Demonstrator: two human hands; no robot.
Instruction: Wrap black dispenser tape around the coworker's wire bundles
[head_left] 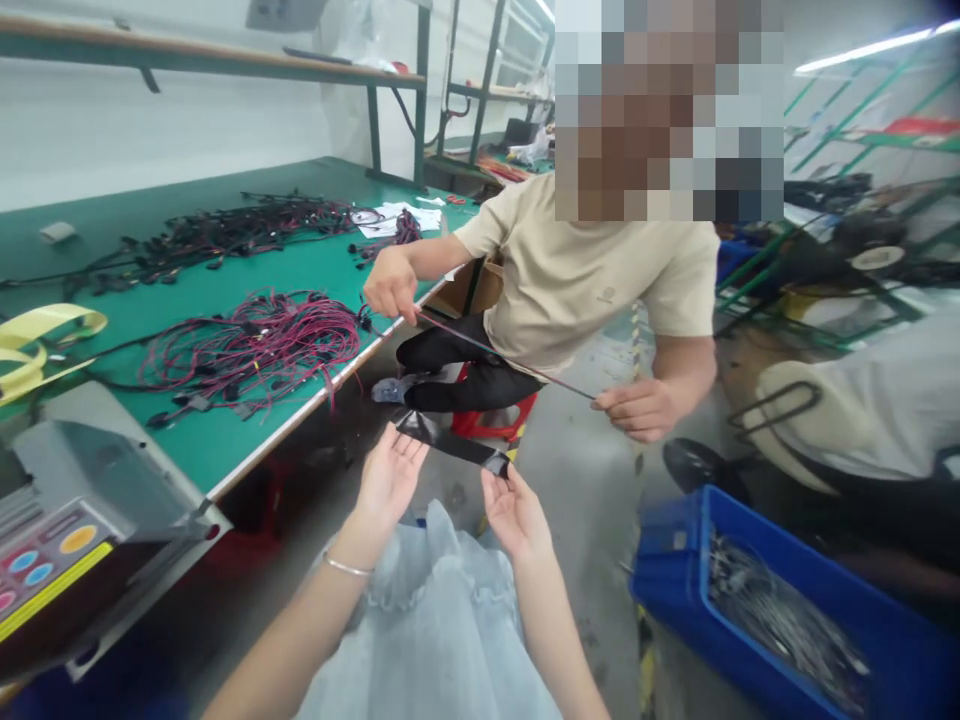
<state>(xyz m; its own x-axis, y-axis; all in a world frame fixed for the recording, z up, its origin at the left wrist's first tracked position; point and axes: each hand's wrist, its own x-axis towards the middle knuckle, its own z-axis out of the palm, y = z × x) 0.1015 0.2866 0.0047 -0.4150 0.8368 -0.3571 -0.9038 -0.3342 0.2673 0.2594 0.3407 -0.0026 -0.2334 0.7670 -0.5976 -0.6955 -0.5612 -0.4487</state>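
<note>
A short strip of black tape (454,445) is stretched between my two hands, over the gap beside the table. My left hand (391,472) pinches its left end, the palm turned upward. At the other end, my right hand (516,508) grips the tape between thumb and fingers. Just beyond it, a person in a beige shirt (600,285) sits facing me and holds a thin dark red wire (502,355) taut between both hands. The wire and the tape are apart.
On the green table (112,320) to the left lie bundles of red and black wire harnesses (262,345). A grey machine with coloured buttons (67,550) stands at the near left, by yellow strips (37,340). A blue bin (675,560) holding cables sits at the right.
</note>
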